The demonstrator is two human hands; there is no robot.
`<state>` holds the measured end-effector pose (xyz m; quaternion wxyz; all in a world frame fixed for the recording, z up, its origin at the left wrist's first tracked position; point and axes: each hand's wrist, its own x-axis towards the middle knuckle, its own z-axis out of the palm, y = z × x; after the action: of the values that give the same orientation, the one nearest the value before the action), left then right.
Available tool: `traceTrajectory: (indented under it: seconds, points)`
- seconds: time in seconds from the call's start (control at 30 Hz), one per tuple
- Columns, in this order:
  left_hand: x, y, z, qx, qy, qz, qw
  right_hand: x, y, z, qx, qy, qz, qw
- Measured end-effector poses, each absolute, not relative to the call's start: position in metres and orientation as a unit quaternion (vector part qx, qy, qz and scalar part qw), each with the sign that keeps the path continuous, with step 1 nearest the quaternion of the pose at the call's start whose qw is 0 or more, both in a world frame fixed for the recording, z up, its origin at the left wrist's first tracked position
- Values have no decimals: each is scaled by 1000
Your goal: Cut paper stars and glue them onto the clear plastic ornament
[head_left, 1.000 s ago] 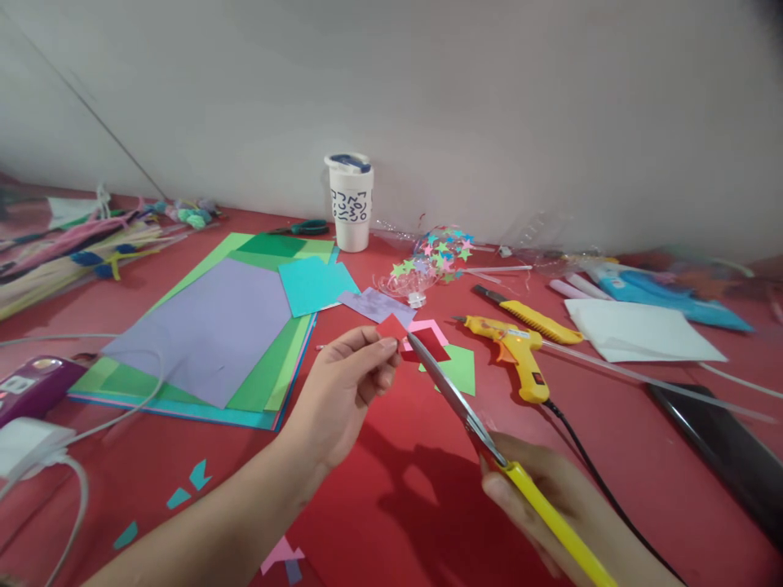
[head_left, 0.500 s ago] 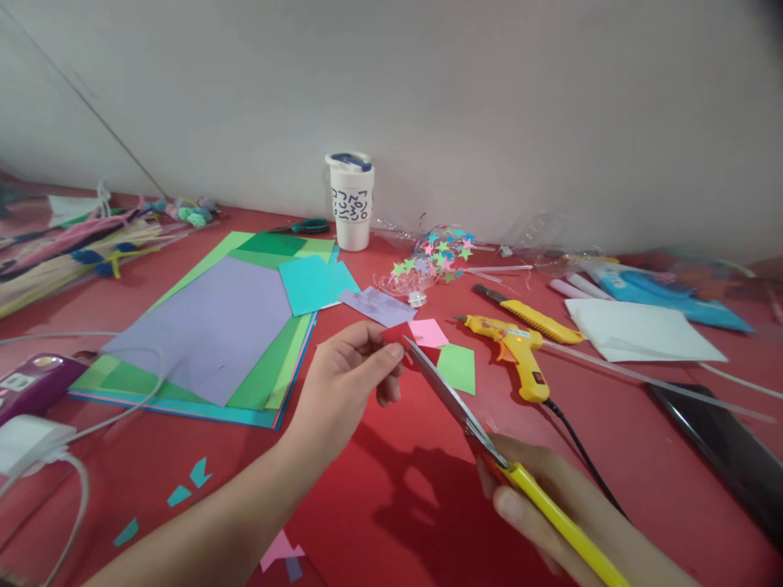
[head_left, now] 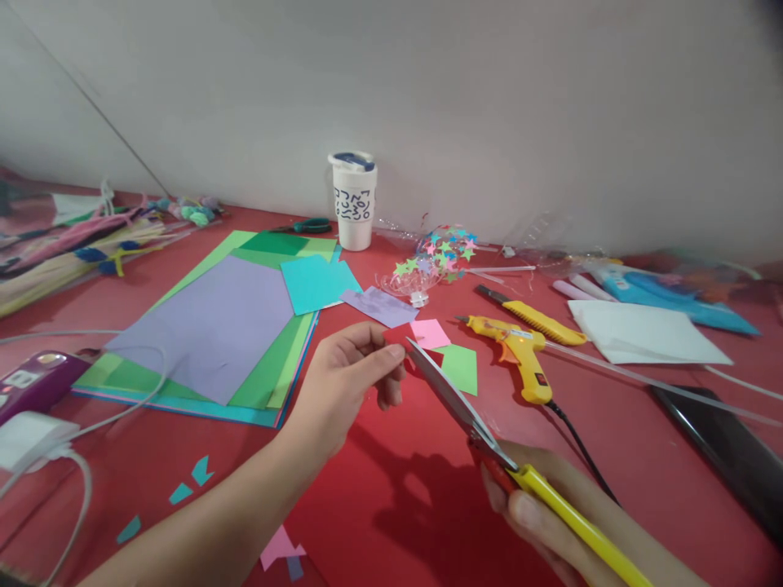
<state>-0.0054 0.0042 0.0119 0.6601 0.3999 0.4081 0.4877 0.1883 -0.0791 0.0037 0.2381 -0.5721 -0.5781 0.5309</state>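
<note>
Between the thumb and fingers of my left hand is a small piece of red paper. My right hand is wrapped round the yellow and red handles of a pair of scissors. The scissors' blade tips reach the red paper, close to my left thumb. Just beyond the blades lie a pink paper square and a light green one. Below my hands a larger red sheet spreads over the table, and a pink paper star shows beside my left forearm.
Coloured sheets are stacked at the left. A yellow glue gun and a yellow utility knife lie at the right, near a black phone. A white tumbler stands at the back. Teal scraps lie front left.
My right hand has shifted slightly down and to the right with the scissors, and the blades look a little wider apart. My left hand keeps its hold on the red paper.
</note>
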Motion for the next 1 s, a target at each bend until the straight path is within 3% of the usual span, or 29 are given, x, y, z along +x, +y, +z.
traceTrajectory:
  seconds: [0.73,1.0]
  points:
    - [-7,6,6,404,386,486,672,188,-79,6,-620,-538,533,204]
    - [-7,6,8,365,364,443,733,184,-79,6,-617,-566,480,261]
